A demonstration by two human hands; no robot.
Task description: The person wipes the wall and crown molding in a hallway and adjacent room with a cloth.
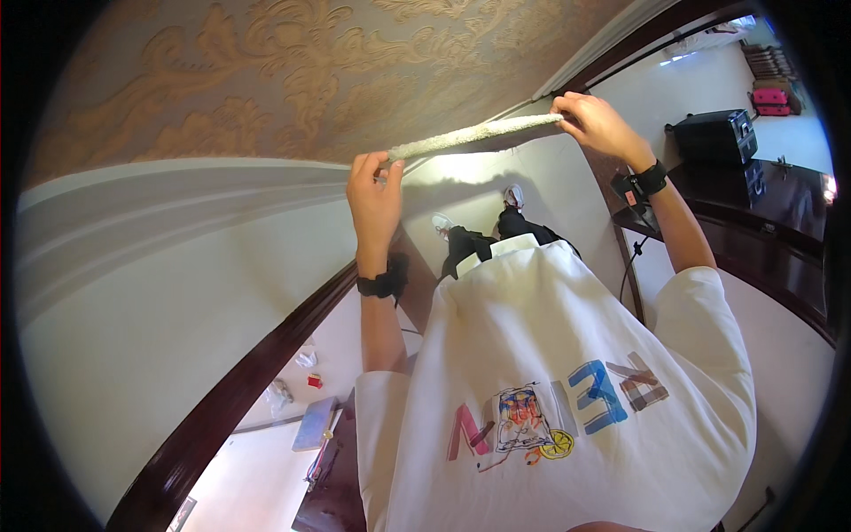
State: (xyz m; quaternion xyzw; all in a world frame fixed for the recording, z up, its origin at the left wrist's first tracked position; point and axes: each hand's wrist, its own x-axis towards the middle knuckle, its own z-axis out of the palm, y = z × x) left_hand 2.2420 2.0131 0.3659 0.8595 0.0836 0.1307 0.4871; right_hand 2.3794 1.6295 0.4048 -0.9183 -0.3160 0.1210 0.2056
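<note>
I hold a long, thin, white fuzzy cloth strip [474,135] stretched taut between both hands, out in front of my chest. My left hand [374,191] pinches its left end with the fingers closed on it. My right hand [598,124] grips the right end, slightly higher up. Each wrist wears a black band. Below the strip I see my white printed T-shirt [567,372], black trousers and light shoes [512,195] on the pale floor.
A brown embossed patterned surface [292,71] and pale moulding [177,204] fill the left and top. A dark wooden trim [239,381] runs diagonally. A black case [716,135] sits on a dark wooden table [780,239] at right. Small wrappers and a red item [314,380] lie lower left.
</note>
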